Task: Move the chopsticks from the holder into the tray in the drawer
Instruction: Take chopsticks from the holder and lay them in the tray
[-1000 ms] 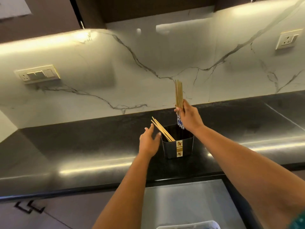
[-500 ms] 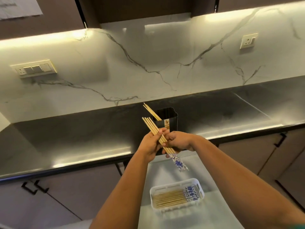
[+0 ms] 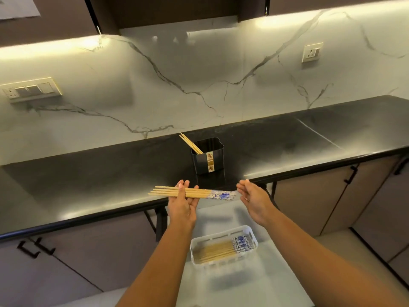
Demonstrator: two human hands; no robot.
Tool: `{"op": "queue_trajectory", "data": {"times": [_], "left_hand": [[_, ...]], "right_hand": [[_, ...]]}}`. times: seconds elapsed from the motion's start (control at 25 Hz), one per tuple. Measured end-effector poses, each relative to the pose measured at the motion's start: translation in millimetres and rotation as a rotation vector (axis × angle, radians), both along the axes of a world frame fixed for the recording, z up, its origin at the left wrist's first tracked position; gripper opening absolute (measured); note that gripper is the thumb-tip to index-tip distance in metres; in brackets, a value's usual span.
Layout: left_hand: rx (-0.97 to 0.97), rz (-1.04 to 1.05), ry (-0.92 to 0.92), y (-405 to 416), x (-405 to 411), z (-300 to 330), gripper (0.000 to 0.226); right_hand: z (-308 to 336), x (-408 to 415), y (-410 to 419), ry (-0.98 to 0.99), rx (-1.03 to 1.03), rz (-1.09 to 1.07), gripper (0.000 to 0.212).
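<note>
Black countertop [image 3: 110,173] is carrying the holder [image 3: 208,156]; below, the white tray [image 3: 252,233] is lying in the drawer [image 3: 254,282]. Left hand [image 3: 182,201] is clasping a horizontal chopstick bundle [image 3: 194,193] across its fingers; right hand [image 3: 254,197] is hovering beside the patterned ends, fingers apart.

Premises are a domestic kitchen. Evidence: a dark polished worktop [image 3: 110,173] against a veined marble-look backsplash [image 3: 199,74], lit wall cabinets [image 3: 177,9] above, base cabinets with black handles [image 3: 28,251], wall sockets [image 3: 312,52], and an open drawer [image 3: 221,218] holding a cutlery tray [image 3: 254,241].
</note>
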State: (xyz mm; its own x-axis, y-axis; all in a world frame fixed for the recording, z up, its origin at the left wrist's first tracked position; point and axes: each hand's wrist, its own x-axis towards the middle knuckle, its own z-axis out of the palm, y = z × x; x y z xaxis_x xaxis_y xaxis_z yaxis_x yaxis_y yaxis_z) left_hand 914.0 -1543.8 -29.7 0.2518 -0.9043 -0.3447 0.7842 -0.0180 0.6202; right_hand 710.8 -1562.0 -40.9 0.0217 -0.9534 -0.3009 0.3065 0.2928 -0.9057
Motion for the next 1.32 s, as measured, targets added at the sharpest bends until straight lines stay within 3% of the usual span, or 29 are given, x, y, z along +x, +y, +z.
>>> {"op": "queue_trajectory", "data": {"times": [0.16,0.68,0.84,0.96,1.0,1.12,1.24,1.32], "left_hand": [[0.004,-0.034,0.012,16,-50,0,0.024],[0.062,-0.007,-0.015,39,-99,-8,0.023],[0.102,-0.031,0.008,42,-110,-12,0.025],[0.1,-0.026,-0.063,42,-116,-8,0.023],[0.099,0.001,-0.057,40,-111,-6,0.022],[0.158,0.066,-0.003,34,-106,-3,0.021],[0.215,-0.029,-0.093,39,-135,-13,0.02],[0.268,-0.102,-0.153,43,-149,-21,0.019]], "right_hand": [[2,6,13,-0.209,0.081,-0.039,0.057],[2,-32,20,-0.081,0.029,-0.008,0.066],[-7,-29,23,0.03,0.032,0.114,0.066],[-9,-30,26,0.275,-0.076,0.094,0.051],[-10,-35,26,0.4,-0.16,0.047,0.055],[-17,-41,39,0.935,-0.485,0.037,0.073],[-36,-29,50,1.542,-0.837,0.142,0.081],[-46,-27,49,1.707,-0.848,0.293,0.078]]}}
